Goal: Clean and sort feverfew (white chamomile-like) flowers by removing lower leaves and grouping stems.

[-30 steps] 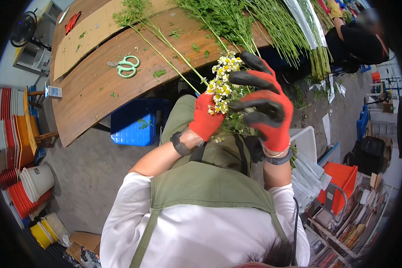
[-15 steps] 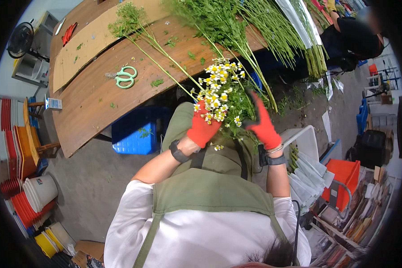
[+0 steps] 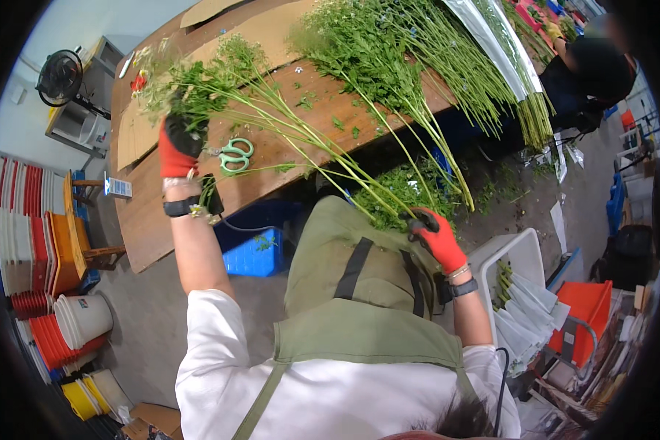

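My left hand (image 3: 180, 145), in a red glove with black palm and fingers, is closed around a bunch of chamomile-like flowers (image 3: 198, 84) near its leafy heads. The long green stems (image 3: 330, 150) slant down over the table edge toward my lap. At their cut ends is my right hand (image 3: 438, 238), gloved alike, its fingers loosely curved and apart. A few small white flowers (image 3: 205, 211) hang by my left wrist. Green-handled scissors (image 3: 235, 156) lie beside the bunch on the wooden table (image 3: 154, 220).
Loose leafy stems (image 3: 389, 66) and a white-wrapped bundle (image 3: 524, 95) cover the table's far side. A blue crate (image 3: 253, 253) stands beneath. To my right, a pale tub (image 3: 517, 253) holds wrapped bunches. A co-worker (image 3: 598, 66) is at the far right.
My left hand has swung far left and forward from above my lap, and the bunch now lies stretched across the table edge. My right hand has lowered toward the stem ends.
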Motion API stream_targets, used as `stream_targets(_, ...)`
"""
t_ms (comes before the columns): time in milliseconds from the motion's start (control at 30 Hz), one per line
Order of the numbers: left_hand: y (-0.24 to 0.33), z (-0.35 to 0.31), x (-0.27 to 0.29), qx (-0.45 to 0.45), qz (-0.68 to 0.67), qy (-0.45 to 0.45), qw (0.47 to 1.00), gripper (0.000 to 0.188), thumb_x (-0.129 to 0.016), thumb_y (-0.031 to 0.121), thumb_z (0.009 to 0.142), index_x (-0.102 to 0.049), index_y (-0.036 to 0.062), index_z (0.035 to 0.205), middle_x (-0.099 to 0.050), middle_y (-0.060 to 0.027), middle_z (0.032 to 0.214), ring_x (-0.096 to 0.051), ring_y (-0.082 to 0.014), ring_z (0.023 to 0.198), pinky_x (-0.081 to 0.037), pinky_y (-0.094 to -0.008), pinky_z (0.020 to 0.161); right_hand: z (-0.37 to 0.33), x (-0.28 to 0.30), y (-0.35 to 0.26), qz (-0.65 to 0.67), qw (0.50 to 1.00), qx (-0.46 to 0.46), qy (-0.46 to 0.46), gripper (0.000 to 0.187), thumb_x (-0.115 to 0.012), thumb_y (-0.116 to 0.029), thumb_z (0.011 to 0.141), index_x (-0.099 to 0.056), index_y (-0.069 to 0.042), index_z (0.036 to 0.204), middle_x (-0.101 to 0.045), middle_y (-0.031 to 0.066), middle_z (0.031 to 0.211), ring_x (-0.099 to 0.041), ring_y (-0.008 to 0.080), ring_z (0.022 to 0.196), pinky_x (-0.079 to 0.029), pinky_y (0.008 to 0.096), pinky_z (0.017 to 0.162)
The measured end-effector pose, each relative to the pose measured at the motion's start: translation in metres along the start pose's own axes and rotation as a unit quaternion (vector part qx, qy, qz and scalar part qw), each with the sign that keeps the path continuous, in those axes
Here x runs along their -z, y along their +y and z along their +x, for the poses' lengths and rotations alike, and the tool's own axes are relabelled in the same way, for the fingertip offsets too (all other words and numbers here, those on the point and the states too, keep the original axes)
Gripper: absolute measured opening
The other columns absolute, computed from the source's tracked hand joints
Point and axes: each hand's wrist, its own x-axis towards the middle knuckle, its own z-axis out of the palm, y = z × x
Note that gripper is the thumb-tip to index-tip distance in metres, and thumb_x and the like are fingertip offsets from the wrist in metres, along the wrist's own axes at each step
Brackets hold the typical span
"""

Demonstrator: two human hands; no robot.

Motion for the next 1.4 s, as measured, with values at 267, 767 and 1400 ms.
stream_targets(267, -0.086, -0.043, 0.072, 0.208, -0.562, 0.162, 0.784, 0.029, -0.048, 0.023, 0.106, -0.059, 0.0063, 0.126, -0.064, -0.0093, 0.126, -0.062, -0.0263, 0.113, -0.052, -0.0389, 0.097, 0.088, -0.07, -0.04, -0.161, 0.971, 0.156, 0.089, 0.035, -0.064, -0.005, 0.09, -0.065, -0.001, 0.125, -0.072, 0.0057, 0.099, -0.063, 0.0106, 0.086, -0.051, 0.0279, 0.078)
stream_targets(767, 0.065, -0.121, -0.035, 0.308, -0.349, 0.23, 0.854, 0.032, -0.059, 0.026, 0.101, -0.064, 0.007, 0.126, -0.066, -0.0086, 0.125, -0.063, -0.0216, 0.113, -0.051, -0.0357, 0.097, 0.133, -0.059, -0.04, -0.51, 0.773, 0.244, 0.288, 0.06, -0.081, -0.028, 0.078, -0.056, -0.013, 0.132, -0.058, 0.0146, 0.125, -0.054, 0.0369, 0.118, -0.044, 0.0477, 0.098)
stream_targets(1400, 0.194, -0.064, -0.234, 0.392, -0.486, -0.157, 0.765, 0.059, -0.054, 0.057, 0.1, -0.066, 0.0051, 0.125, -0.071, -0.0106, 0.109, -0.063, -0.0172, 0.08, -0.049, -0.0306, 0.065, 0.009, 0.0, -0.001, -0.134, 0.98, 0.097, 0.107, 0.04, -0.069, -0.013, 0.09, -0.063, 0.002, 0.126, -0.071, 0.0072, 0.09, -0.064, 0.0138, 0.077, -0.051, 0.0308, 0.071)
